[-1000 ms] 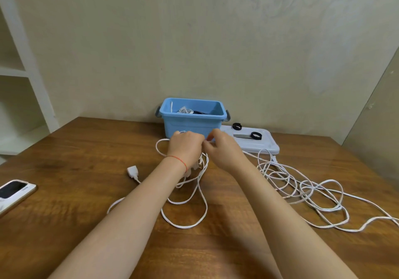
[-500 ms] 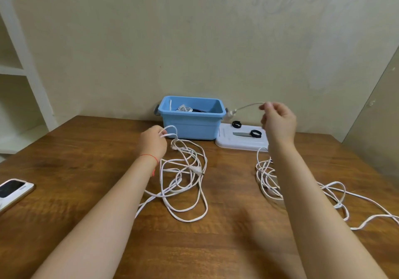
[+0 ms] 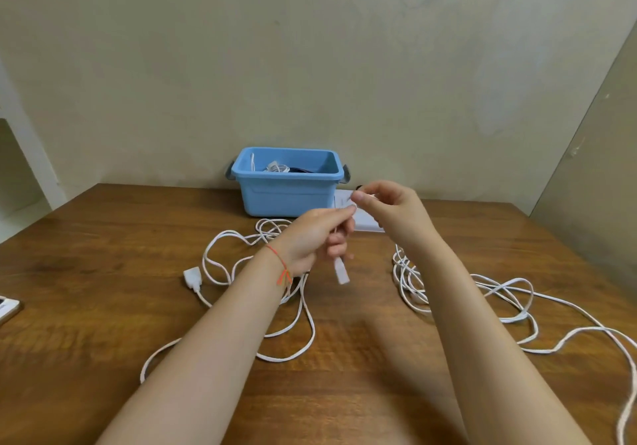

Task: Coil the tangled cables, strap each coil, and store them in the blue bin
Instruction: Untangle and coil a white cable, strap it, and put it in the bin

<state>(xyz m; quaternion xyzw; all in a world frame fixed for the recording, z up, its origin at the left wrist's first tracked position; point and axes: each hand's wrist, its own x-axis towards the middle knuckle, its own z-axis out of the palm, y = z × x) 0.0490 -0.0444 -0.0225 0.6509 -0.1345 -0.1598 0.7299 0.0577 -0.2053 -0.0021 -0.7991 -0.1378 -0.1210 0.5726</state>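
Two loose white cables lie on the wooden table: one tangle (image 3: 262, 272) left of centre with a flat plug (image 3: 193, 278), another tangle (image 3: 448, 293) trailing off to the right. My left hand (image 3: 317, 237), raised above the table, grips a cable end whose white connector (image 3: 341, 272) hangs below the fingers. My right hand (image 3: 389, 210) pinches the same cable just above and to the right of the left hand. The blue bin (image 3: 287, 196) stands behind against the wall, holding a coiled white cable and something dark.
A white lid or tray (image 3: 365, 218) lies right of the bin, mostly behind my hands. A phone (image 3: 7, 308) sits at the table's left edge. White shelving (image 3: 20, 168) stands at far left. The wall runs right behind the bin.
My hands had moved apart, the right one lifting a cable end high. Now both have come together in front of the bin, and the left holds the connector end.
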